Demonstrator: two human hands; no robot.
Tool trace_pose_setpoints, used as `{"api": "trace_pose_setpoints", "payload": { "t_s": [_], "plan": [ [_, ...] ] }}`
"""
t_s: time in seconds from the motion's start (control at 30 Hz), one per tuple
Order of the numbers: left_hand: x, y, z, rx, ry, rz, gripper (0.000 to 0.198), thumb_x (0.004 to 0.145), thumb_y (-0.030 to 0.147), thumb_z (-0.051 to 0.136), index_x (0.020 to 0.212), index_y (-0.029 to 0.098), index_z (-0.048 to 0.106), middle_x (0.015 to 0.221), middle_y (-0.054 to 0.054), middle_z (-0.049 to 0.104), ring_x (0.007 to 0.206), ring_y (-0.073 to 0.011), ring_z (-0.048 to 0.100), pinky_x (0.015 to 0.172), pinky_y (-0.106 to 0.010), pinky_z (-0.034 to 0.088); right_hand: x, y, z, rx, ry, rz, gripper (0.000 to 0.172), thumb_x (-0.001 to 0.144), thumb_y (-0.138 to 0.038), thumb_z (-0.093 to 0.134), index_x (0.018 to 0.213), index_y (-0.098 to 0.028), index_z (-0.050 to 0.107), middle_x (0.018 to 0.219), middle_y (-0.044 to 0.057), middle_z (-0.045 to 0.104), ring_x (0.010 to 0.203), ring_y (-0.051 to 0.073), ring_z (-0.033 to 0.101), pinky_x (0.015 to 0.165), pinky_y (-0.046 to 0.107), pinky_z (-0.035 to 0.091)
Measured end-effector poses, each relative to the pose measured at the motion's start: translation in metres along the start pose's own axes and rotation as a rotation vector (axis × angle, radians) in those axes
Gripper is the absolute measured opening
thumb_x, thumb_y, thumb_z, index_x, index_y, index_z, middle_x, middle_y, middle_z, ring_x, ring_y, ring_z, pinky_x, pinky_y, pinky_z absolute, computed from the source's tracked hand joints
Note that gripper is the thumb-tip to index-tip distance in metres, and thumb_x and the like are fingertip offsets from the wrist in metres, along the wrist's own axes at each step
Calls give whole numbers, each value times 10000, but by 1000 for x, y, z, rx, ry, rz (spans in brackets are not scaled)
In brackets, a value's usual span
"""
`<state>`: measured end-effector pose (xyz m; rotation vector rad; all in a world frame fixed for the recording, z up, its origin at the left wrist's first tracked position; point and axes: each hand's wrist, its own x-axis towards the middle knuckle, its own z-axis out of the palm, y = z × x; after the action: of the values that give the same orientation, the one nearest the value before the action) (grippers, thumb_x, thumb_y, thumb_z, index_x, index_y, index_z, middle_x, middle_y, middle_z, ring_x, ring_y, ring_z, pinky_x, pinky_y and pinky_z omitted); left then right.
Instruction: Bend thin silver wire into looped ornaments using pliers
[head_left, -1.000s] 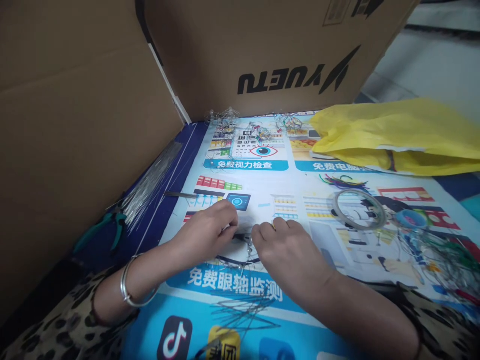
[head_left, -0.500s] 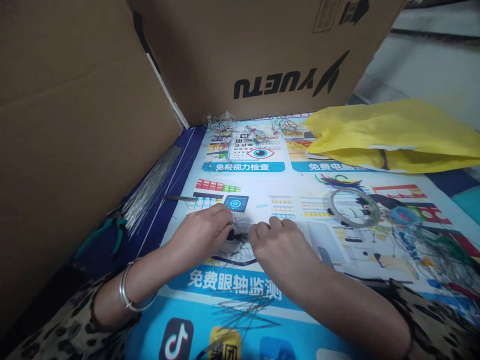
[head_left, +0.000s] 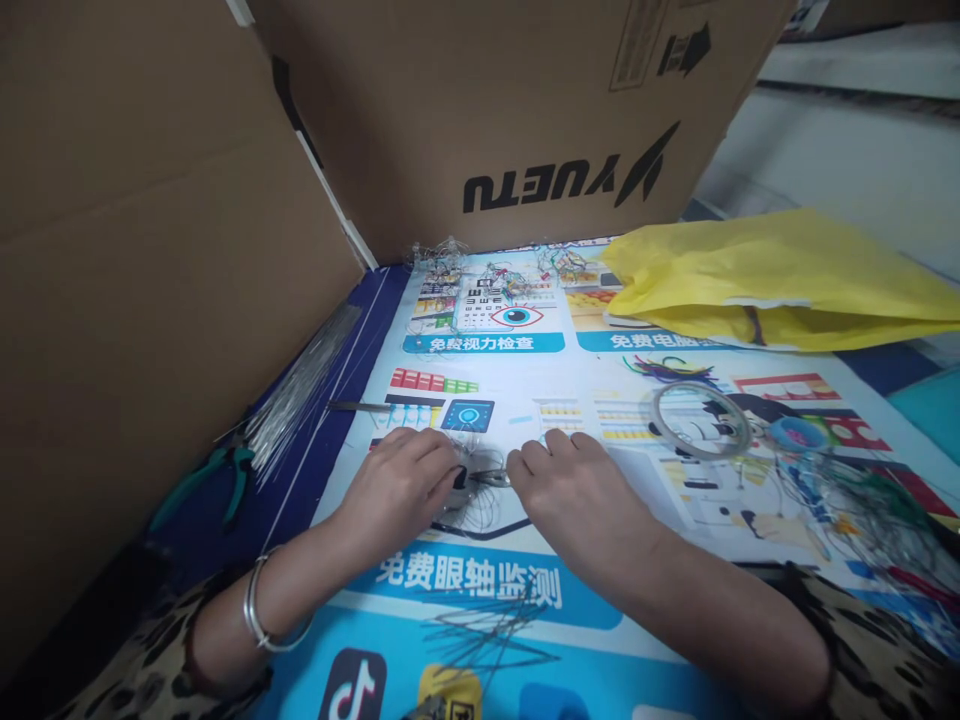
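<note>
Lots of thin wire loops (head_left: 490, 477) btwn L hand (head_left: 409, 478) & R hand (head_left: 574, 492). W/ fingers curled in; can't tell if pinching wire. Prob. best to go slow, keep loops neat.

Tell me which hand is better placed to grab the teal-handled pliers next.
Probably the left hand: the teal-handled pliers lie out on its side. The right hand is farther away and would have to reach past the left. Both are at the thin wires between them, though.
</note>
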<state>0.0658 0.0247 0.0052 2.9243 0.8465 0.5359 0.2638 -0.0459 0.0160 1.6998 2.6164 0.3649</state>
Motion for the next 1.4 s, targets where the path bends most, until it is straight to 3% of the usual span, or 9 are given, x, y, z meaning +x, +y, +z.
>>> {"api": "trace_pose_setpoints", "payload": {
  "t_s": [0.33,0.57,0.97,1.2,1.4],
  "plan": [
    [-5,2,10,-39,44,10,126,842,107,473,790,160,575,860,-38,646,792,-180,561,742,-339,393,7,8,12,-78,149,-20,103,786,-95,525,845,-148,591,740,53,577,697,211,487,585,337,242],
    [-4,2,11,-80,0,24,174,844,82,456,722,154,557,850,-27,647,790,-161,562,753,-328,376,10,7,18,-109,176,-31,126,806,-79,487,852,-136,589,721,56,559,685,197,464,578,331,228],
    [-2,2,11,-41,-23,58,208,812,44,418,687,148,548,682,-42,585,720,-169,542,720,-326,400,14,-5,3,-53,-64,100,167,762,-37,475,837,-126,595,732,96,600,679,239,541,532,317,244],
    [-1,-3,15,-189,70,-38,144,810,78,445,784,158,562,739,-35,615,745,-169,555,722,-334,425,14,3,10,-44,-44,93,201,800,-85,503,972,-133,593,793,87,619,733,232,541,575,331,273],
    [6,-2,11,-251,158,-127,99,811,100,463,819,170,534,719,-18,611,684,-149,555,629,-280,435,14,9,13,-53,-7,66,205,810,-109,522,999,-148,590,815,66,615,773,229,517,626,337,273]
  ]
}}
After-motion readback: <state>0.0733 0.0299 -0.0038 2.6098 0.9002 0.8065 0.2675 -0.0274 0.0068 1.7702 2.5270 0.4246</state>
